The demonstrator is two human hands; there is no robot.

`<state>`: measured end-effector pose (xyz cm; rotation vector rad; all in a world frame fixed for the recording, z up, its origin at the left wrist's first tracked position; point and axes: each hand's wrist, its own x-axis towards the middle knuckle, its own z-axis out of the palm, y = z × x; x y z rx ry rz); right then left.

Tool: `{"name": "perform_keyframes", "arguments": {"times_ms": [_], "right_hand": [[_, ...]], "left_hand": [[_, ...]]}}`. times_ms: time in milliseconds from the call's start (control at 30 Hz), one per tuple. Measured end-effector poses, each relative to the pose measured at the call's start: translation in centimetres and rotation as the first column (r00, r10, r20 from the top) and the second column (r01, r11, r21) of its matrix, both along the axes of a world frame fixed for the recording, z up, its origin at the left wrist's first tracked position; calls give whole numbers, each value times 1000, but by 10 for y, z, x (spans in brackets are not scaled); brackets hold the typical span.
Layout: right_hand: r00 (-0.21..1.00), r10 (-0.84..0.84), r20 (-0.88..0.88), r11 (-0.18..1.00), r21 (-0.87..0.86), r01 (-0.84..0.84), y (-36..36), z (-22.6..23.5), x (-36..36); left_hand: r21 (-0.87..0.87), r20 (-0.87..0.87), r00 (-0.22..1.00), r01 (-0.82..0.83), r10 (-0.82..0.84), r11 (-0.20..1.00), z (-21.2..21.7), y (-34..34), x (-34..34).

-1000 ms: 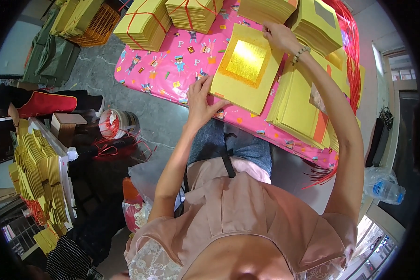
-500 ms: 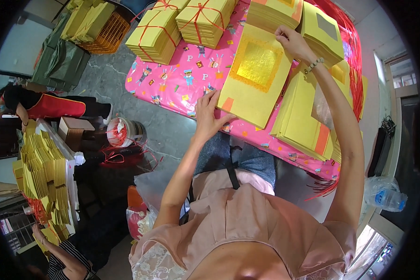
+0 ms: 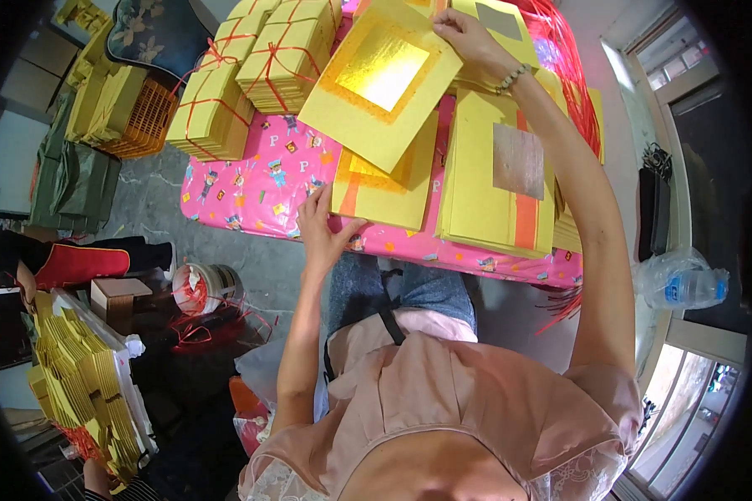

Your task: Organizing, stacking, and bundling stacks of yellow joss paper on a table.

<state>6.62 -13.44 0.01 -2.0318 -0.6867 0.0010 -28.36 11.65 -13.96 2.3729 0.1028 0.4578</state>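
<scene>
My right hand (image 3: 470,43) pinches the upper right corner of a yellow joss paper sheet (image 3: 330,114) bearing a shiny gold square. That sheet is lifted and tilted above a stack of similar yellow paper (image 3: 384,204), hiding much of it. My left hand (image 3: 322,234) has its thumb and fingers spread around the stack's near left corner, touching its edges. Right of it lies another stack of yellow paper (image 3: 476,179) with a silver square and an orange strip.
Bundles of yellow paper (image 3: 288,54) tied with red string stand at the far left of the pink table (image 3: 246,188). Red strings (image 3: 578,71) hang along the right side. On the floor are a bucket (image 3: 219,285) and an orange crate (image 3: 148,121). Co-workers are at the left.
My right hand has lifted the top sheet off the stack, tilting it and moving it left. My left hand stays at the stack's near left corner. The view has shifted.
</scene>
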Motion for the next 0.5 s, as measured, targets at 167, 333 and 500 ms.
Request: {"name": "perform_keyframes", "arguments": {"times_ms": [167,333,500], "right_hand": [[983,24,-183,994,-101,-43,4,6,-37],[965,109,-240,992,-29,-119,21,9,-73],[959,177,-222,983,-17,-185,26,17,-95]], "left_hand": [[-2,54,998,42,-42,999,-7,3,-2],[-300,142,989,87,-46,950,2,24,-1],[-868,167,980,198,-108,454,83,45,18]]}}
